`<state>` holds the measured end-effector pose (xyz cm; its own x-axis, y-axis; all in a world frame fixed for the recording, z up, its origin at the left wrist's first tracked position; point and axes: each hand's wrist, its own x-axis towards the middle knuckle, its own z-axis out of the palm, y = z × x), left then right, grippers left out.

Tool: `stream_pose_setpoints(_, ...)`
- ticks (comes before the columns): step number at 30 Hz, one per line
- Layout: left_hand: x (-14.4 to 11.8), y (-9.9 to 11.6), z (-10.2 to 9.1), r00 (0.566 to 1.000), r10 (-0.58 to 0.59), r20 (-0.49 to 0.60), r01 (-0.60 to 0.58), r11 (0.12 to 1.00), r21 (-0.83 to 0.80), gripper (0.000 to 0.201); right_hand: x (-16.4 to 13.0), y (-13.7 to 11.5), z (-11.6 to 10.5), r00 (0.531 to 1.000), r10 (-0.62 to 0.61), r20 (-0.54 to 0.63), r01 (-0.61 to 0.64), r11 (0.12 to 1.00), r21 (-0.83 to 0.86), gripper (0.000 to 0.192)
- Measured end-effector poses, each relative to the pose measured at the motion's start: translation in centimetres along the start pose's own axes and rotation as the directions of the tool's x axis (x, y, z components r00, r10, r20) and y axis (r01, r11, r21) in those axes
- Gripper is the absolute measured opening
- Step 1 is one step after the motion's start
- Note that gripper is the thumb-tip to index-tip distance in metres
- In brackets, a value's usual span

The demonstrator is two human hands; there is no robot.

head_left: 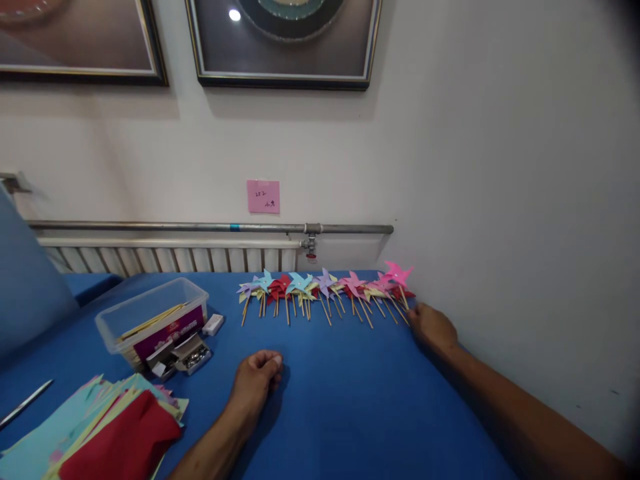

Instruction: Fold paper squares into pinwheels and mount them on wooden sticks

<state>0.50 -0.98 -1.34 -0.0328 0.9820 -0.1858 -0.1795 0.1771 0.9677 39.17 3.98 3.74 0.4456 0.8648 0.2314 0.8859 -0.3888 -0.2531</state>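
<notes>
My right hand (434, 327) is closed on the stick of a bright pink pinwheel (399, 274) at the right end of a row. Several other paper pinwheels (300, 283) lie along the back of the table, in blue, red, purple, yellow and pink, their wooden sticks pointing toward me. Near the middle of the table, my left hand (256, 379) rests with fingers curled and thumb against them; nothing shows in it. To its left is a small open box of metal pins (194, 355).
A clear plastic box (173, 293) with wooden sticks stands at left, a small white box (213, 325) beside it. Stacked coloured paper (125, 433) and a pen (25, 403) lie at front left. Behind the blue table (340, 400) are a radiator (175, 259) and a wall.
</notes>
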Motion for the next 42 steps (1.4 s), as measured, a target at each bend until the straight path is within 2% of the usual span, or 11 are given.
stream_pose_setpoints(4, 0.1, -0.1, 0.0, 1.000, -0.001, 0.005, 0.001, 1.000, 0.029, 0.040, 1.7, 3.0, -0.1, 0.998, 0.057, 0.032, -0.054, 0.996, -0.074, 0.031)
stream_pose_setpoints(12, 0.4, -0.7, -0.2, 1.000, 0.003, 0.027, -0.004, 0.998, 0.055, 0.040, 2.7, 4.5, 1.4, 0.996, 0.011, 0.089, -0.003, 0.995, -0.097, 0.032)
stream_pose_setpoints(23, 0.3, -0.7, -0.2, 0.999, -0.007, 0.034, 0.003, 0.994, 0.105, 0.039, 3.1, 4.4, 1.2, 0.987, -0.049, 0.154, 0.070, 0.989, -0.133, 0.027)
stream_pose_setpoints(27, 0.4, -0.8, -0.3, 0.999, -0.007, 0.050, 0.001, 0.993, 0.116, 0.038, 2.4, 4.2, 1.0, 0.991, -0.046, 0.123, 0.059, 0.993, -0.102, 0.023)
stream_pose_setpoints(31, 0.4, -0.7, -0.2, 0.998, 0.007, 0.056, -0.013, 0.993, 0.118, 0.038, 1.0, 3.7, 0.6, 0.999, -0.009, 0.032, 0.010, 0.999, -0.038, 0.026)
stream_pose_setpoints(34, 0.6, -0.9, -0.2, 0.998, 0.020, 0.053, -0.026, 0.993, 0.118, 0.039, -0.9, 2.0, 0.8, 0.999, 0.004, -0.051, -0.003, 1.000, 0.028, 0.033)
stream_pose_setpoints(38, 1.0, -1.5, -0.2, 0.998, 0.041, 0.055, -0.047, 0.992, 0.115, 0.040, -5.5, -3.6, 1.6, 0.982, -0.182, -0.052, 0.188, 0.971, 0.151, 0.026)
stream_pose_setpoints(39, 1.0, -1.6, -0.2, 0.998, 0.046, 0.050, -0.051, 0.993, 0.109, 0.040, -7.2, -5.6, 1.9, 0.966, -0.255, -0.038, 0.258, 0.946, 0.197, 0.025)
stream_pose_setpoints(40, 1.0, -1.7, -0.2, 0.998, 0.050, 0.048, -0.055, 0.993, 0.103, 0.040, -9.0, -7.6, 2.0, 0.934, -0.355, -0.026, 0.346, 0.888, 0.303, 0.025)
stream_pose_setpoints(42, 1.0, -1.7, -0.2, 0.997, 0.055, 0.046, -0.059, 0.994, 0.089, 0.039, -13.1, -11.7, 2.3, 0.868, -0.496, -0.010, 0.440, 0.761, 0.477, 0.025)
